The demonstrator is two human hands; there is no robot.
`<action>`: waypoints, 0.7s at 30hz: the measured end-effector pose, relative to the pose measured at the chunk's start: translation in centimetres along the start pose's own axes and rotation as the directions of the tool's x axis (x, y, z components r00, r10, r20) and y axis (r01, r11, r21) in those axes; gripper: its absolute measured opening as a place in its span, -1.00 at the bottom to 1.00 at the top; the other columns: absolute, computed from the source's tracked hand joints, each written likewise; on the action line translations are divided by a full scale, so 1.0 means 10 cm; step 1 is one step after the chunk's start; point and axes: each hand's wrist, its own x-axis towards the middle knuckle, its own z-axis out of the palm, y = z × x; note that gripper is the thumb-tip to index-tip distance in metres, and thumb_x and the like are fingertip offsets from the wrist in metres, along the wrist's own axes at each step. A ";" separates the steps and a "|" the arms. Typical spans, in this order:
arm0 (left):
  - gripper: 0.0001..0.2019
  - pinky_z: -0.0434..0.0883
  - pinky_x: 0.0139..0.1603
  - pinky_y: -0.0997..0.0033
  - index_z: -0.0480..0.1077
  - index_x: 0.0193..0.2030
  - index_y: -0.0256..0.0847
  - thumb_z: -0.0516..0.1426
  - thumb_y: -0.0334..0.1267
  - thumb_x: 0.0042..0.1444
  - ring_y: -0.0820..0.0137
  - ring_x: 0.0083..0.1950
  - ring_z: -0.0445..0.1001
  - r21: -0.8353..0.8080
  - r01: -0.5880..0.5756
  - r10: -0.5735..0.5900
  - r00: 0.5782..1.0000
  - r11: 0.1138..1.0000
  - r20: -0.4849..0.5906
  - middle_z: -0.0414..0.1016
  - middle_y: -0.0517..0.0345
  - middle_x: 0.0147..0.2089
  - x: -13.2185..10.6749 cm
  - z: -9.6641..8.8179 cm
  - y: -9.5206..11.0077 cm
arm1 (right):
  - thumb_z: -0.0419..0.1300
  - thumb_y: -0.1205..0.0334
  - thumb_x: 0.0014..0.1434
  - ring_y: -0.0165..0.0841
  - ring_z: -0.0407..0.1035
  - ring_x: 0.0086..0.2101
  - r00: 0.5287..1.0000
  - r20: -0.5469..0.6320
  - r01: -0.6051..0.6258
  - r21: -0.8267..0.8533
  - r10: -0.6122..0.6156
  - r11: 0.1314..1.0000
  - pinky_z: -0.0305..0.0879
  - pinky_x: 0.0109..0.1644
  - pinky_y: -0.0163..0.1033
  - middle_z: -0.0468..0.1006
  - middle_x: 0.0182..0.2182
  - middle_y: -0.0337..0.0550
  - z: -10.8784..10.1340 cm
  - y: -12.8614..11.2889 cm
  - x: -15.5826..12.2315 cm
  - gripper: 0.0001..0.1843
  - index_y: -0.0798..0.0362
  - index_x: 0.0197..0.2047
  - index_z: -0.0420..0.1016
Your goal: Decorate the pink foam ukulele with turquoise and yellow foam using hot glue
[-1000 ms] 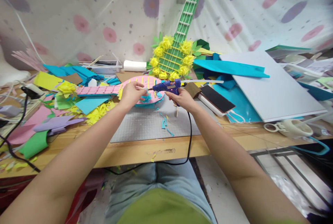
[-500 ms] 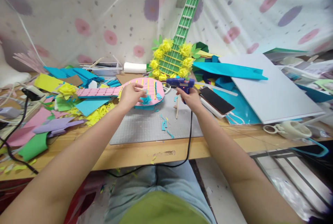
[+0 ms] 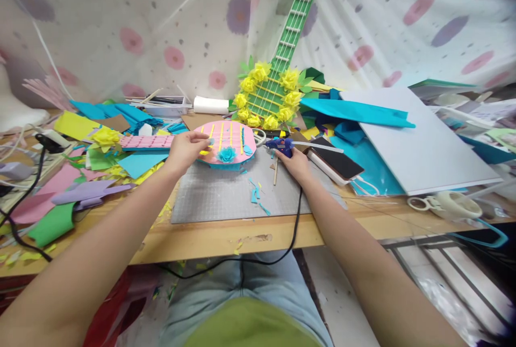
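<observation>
A pink paper guitar [image 3: 231, 130] with yellow strips and a blue rim lies on the grey cutting mat [image 3: 217, 196]. A blue paper flower [image 3: 226, 155] sits near its front edge, and a small blue oval piece is at its right. My left hand [image 3: 186, 154] is over the left part of the guitar's body, its fingertips pinched on a small pale-blue paper piece [image 3: 210, 142]. To the right of the guitar, my right hand [image 3: 296, 164] is closed around a blue glue gun [image 3: 281, 146], low over the mat. A white glue stick [image 3: 318, 146] sticks out of its back.
Behind stands a green guitar [image 3: 265, 94] with yellow paper flowers. A phone [image 3: 336, 158] lies on a white box at right, beside a large white board [image 3: 415, 142]. Coloured paper scraps [image 3: 88, 193] crowd the left. A black cord [image 3: 295, 228] loops over the table edge.
My left hand has moved left, away from the blue flower, which now shows fully. My right hand has lowered the glue gun closer to the mat and slightly left.
</observation>
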 end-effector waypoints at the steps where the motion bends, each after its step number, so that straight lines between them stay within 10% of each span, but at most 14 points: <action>1: -0.77 0.36 -0.57 0.53 0.47 -0.37 -0.31 0.28 -0.33 -0.26 0.37 -0.44 0.50 0.024 -0.010 0.010 1.000 1.000 0.002 0.49 0.11 -0.54 -0.01 -0.02 -0.01 | 0.13 -0.15 0.09 -0.13 0.43 -0.17 1.000 -0.009 0.026 -0.009 -0.026 1.000 0.27 -0.14 -0.14 0.56 -0.24 0.05 0.00 0.00 -0.01 -0.53 0.07 -0.14 0.46; 13: -0.64 0.34 -0.63 0.52 0.51 -0.25 -0.29 0.29 -0.25 -0.28 0.32 -0.39 0.50 0.132 0.002 -0.011 0.998 0.991 0.069 0.56 0.05 -0.43 -0.14 -0.17 -0.18 | 0.12 -0.17 0.08 -0.20 0.27 -0.29 0.919 -0.277 0.225 -0.219 -0.282 0.949 0.16 -0.18 -0.12 0.39 -0.39 -0.04 -0.19 -0.02 -0.35 -0.59 0.04 -0.37 0.23; 21: -0.75 0.42 -0.55 0.49 0.38 -0.35 -0.28 0.28 -0.32 -0.22 0.32 -0.36 0.52 -0.054 0.056 -0.048 0.990 0.997 0.132 0.50 0.13 -0.51 -0.22 -0.17 -0.22 | 0.11 0.07 0.10 -0.38 0.25 -0.43 0.929 -0.116 0.370 0.230 -0.353 0.900 0.13 -0.32 -0.26 0.39 -0.49 -0.21 -0.12 -0.63 -0.46 -0.79 0.02 -0.44 0.29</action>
